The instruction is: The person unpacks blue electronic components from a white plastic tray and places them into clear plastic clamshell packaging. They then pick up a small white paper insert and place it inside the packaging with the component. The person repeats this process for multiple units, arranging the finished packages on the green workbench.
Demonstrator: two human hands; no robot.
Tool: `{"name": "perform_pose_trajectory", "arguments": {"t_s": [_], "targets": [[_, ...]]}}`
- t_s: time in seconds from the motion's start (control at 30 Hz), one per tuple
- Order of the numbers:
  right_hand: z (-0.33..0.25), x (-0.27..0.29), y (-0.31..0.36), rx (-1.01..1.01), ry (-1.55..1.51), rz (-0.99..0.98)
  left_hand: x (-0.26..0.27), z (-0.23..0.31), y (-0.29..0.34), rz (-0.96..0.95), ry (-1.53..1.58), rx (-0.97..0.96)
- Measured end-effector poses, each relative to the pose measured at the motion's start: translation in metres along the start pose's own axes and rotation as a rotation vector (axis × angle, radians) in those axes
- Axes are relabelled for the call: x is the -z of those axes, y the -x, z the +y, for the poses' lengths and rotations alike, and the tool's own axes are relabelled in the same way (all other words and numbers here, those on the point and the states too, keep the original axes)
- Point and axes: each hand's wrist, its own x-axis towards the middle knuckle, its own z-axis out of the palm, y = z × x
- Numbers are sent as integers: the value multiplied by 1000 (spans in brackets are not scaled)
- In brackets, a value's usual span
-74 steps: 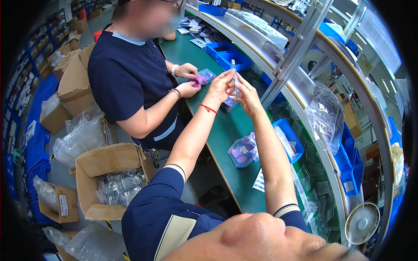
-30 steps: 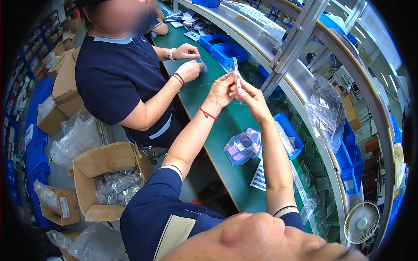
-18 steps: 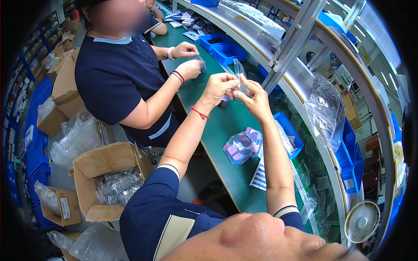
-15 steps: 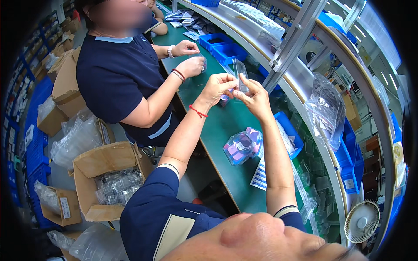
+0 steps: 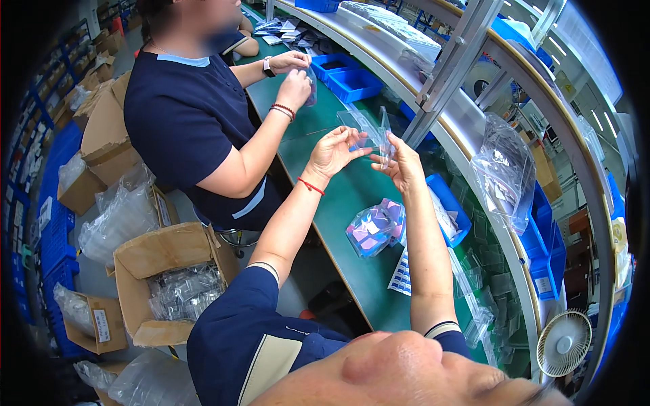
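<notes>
Spread wider than half a second ago, when it stood as a narrow upright shape between the fingertips, the clear plastic piece now shows two panels splayed at an angle, and the wearer's hands have drawn slightly apart. It is held up above the green table. The right hand pinches the right panel between thumb and fingers. The left hand has thumb and fingers loosely parted at the left panel, touching or very near it; whether they grip cannot be told. As for progress, the piece appears unfolded, but nothing can be made out inside it, so it seems neither filled nor closed. Nearer the wearer, a clear bag of pink and purple pieces rests beside a sheet of blue labels, neither touched by the hands. Beyond the right forearm sits a blue bin, and more clear plastic pieces lie heaped further right, apparently still to be handled. Ahead to the left, a co-worker's hands hold up a small bag.
</notes>
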Motion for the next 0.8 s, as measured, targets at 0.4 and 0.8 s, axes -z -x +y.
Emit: {"name": "perform_pose_trajectory", "arguments": {"t_s": [0.4, 0.8], "targets": [[34, -3, 7, 795, 1117, 165, -17, -27, -7, 167, -382, 43], [8, 71, 152, 535, 1266, -43, 56, -42, -123, 673, -806, 105]]}}
